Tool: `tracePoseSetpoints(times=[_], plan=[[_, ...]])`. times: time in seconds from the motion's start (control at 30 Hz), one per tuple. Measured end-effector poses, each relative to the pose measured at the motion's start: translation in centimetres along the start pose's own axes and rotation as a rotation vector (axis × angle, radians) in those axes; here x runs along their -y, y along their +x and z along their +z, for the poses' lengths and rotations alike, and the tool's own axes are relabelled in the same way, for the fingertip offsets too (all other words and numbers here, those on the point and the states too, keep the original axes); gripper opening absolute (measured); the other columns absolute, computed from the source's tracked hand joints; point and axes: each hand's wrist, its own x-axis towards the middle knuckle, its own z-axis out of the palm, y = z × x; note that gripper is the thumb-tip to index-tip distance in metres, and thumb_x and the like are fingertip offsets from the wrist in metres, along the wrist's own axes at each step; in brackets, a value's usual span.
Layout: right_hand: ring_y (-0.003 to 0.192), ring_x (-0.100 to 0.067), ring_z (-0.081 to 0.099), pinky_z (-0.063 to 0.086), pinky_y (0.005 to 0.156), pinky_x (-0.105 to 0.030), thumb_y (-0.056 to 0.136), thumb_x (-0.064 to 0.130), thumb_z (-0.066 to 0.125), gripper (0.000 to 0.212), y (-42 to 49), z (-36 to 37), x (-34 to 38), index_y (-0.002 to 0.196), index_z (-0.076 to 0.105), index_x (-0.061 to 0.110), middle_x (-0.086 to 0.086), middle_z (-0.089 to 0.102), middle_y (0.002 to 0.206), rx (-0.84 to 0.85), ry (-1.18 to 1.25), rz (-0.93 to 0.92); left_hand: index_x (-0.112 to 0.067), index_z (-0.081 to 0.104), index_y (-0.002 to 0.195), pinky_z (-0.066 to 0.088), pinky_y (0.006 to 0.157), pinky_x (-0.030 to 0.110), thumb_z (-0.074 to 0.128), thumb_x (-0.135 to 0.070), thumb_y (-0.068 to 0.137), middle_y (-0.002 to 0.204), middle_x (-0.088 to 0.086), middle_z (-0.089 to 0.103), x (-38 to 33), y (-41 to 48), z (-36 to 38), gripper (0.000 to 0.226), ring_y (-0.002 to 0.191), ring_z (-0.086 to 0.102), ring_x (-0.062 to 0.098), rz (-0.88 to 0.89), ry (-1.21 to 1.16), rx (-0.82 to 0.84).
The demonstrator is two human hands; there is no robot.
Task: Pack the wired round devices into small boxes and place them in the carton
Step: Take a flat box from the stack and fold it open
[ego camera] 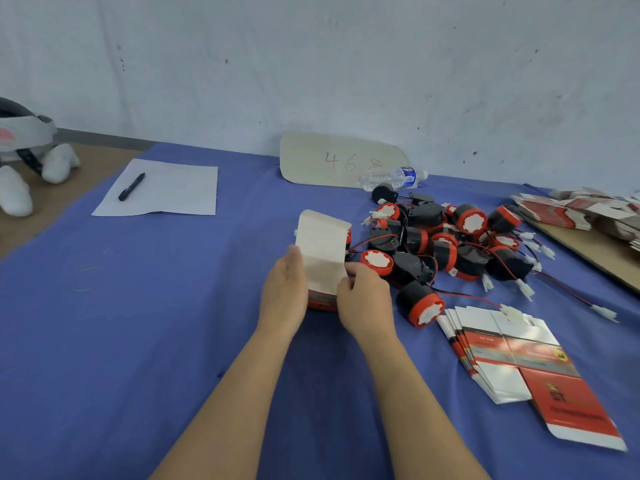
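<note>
The task was judged to be at an early or middle stage, with one package in hand and most of the work left. A small box (pixel 322 251) was held upright near the middle of the blue surface (pixel 173 323), its white flap raised and its red base low between the two grips. The left grip (pixel 282 289) was laid against the box's left side with the thumb up and the fingers hidden behind it, so that a hold on the box was judged likely. The right grip (pixel 363 299) was curled, and the box's right edge was pinched by its fingertips. Whether a device had already been put inside could not be told.

Just right of the box, toward the far right part of the surface, a pile of wired round devices (pixel 450 244) lay unpacked, black with red caps, their wires and white plugs tangled and trailing. One loose device (pixel 420 303) lay on its side just beside the right grip. A fanned stack of flat boxes (pixel 498 355) was set near the right edge, closer to the person, and more flat boxes (pixel 581 209) were heaped at the far right edge.

No carton was seen, and no closed box was seen set aside. Folding, filling, closing and loading were therefore judged to be left for nearly all the devices.
</note>
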Motion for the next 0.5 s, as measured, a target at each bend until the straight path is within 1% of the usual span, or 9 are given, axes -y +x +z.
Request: tracePoseSetpoints(times=[0.07, 0.13, 0.17, 0.2, 0.27, 0.3, 0.33, 0.4, 0.5], plan=[[0.079, -0.018, 0.054, 0.036, 0.064, -0.025, 0.095, 0.011, 0.039, 0.027, -0.1, -0.1, 0.0, 0.110, 0.062, 0.013, -0.006, 0.066, 0.096, -0.047, 0.108, 0.017, -0.029, 0.051, 0.104, 0.040, 0.065, 0.020, 0.037, -0.044, 0.097, 0.102, -0.011, 0.054, 0.0, 0.0, 0.2, 0.022, 0.094, 0.054, 0.007, 0.072, -0.009, 0.092], [0.066, -0.012, 0.046, 0.032, 0.059, -0.025, 0.098, 0.015, 0.039, 0.025, 0.0, -0.3, 0.3, 0.085, 0.061, 0.014, 0.000, 0.060, 0.078, -0.095, 0.216, -0.012, -0.032, 0.045, 0.122, 0.054, 0.071, 0.026, 0.048, -0.034, 0.095, 0.110, -0.011, 0.054, 0.1, 0.0, 0.1, 0.027, 0.099, 0.057, 0.010, 0.042, -0.163, 0.095], [0.064, -0.014, 0.045, 0.030, 0.058, -0.028, 0.099, 0.017, 0.039, 0.030, 0.2, -0.6, 0.4, 0.074, 0.055, 0.015, 0.001, 0.056, 0.071, -0.143, 0.229, -0.031, -0.033, 0.045, 0.120, 0.058, 0.070, 0.032, 0.050, -0.030, 0.094, 0.106, -0.011, 0.055, 0.2, 0.1, -0.1, 0.026, 0.096, 0.059, 0.011, 0.016, -0.218, 0.038], [0.070, -0.018, 0.049, 0.031, 0.062, -0.030, 0.100, 0.019, 0.038, 0.033, 0.5, -0.8, 0.4, 0.073, 0.055, 0.014, -0.001, 0.057, 0.075, -0.190, 0.188, -0.053, -0.031, 0.047, 0.114, 0.059, 0.072, 0.038, 0.050, -0.026, 0.093, 0.101, -0.011, 0.055, 0.2, 0.3, -0.4, 0.022, 0.094, 0.059, 0.013, 0.012, -0.222, -0.055], [0.104, -0.029, 0.052, 0.035, 0.083, -0.033, 0.102, 0.020, 0.034, 0.030, 1.6, -1.1, 0.0, 0.109, 0.061, 0.009, -0.011, 0.058, 0.121, -0.213, -0.032, -0.054, -0.024, 0.047, 0.107, 0.056, 0.076, 0.042, 0.051, -0.024, 0.091, 0.094, -0.011, 0.055, 0.3, 0.6, -1.1, 0.016, 0.091, 0.058, 0.018, 0.032, -0.160, -0.233], [0.119, -0.032, 0.046, 0.036, 0.091, -0.035, 0.102, 0.019, 0.034, 0.034, 2.1, -1.3, -0.1, 0.132, 0.050, 0.011, -0.012, 0.040, 0.145, -0.150, -0.143, -0.015, -0.022, 0.046, 0.106, 0.053, 0.074, 0.038, 0.051, -0.023, 0.091, 0.096, -0.008, 0.057, 0.4, 0.7, -1.4, 0.017, 0.090, 0.057, 0.019, 0.037, -0.130, -0.295], [0.126, -0.034, 0.043, 0.038, 0.091, -0.037, 0.101, 0.016, 0.037, 0.044, 2.4, -1.4, -0.3, 0.145, 0.034, 0.014, -0.011, 0.019, 0.157, -0.045, -0.218, 0.041, -0.020, 0.046, 0.107, 0.048, 0.071, 0.033, 0.052, -0.023, 0.090, 0.101, -0.004, 0.058, 0.6, 0.8, -1.6, 0.018, 0.090, 0.055, 0.019, 0.039, -0.101, -0.332], [0.118, -0.037, 0.051, 0.042, 0.080, -0.036, 0.096, 0.007, 0.043, 0.062, 2.8, -1.7, -0.2, 0.151, 0.017, 0.019, -0.010, -0.003, 0.160, 0.152, -0.335, 0.128, -0.017, 0.046, 0.109, 0.042, 0.068, 0.030, 0.052, -0.025, 0.090, 0.107, 0.000, 0.057, 0.8, 0.9, -1.7, 0.021, 0.088, 0.054, 0.019, 0.022, -0.053, -0.346], [0.082, -0.034, 0.056, 0.044, 0.070, -0.034, 0.091, 0.006, 0.051, 0.065, 3.3, -2.6, 0.5, 0.148, 0.024, 0.022, -0.017, 0.009, 0.150, 0.259, -0.508, 0.103, -0.016, 0.046, 0.108, 0.040, 0.067, 0.030, 0.049, -0.024, 0.091, 0.109, 0.002, 0.055, 0.8, 1.0, -1.7, 0.019, 0.088, 0.052, 0.019, 0.004, -0.021, -0.344]])
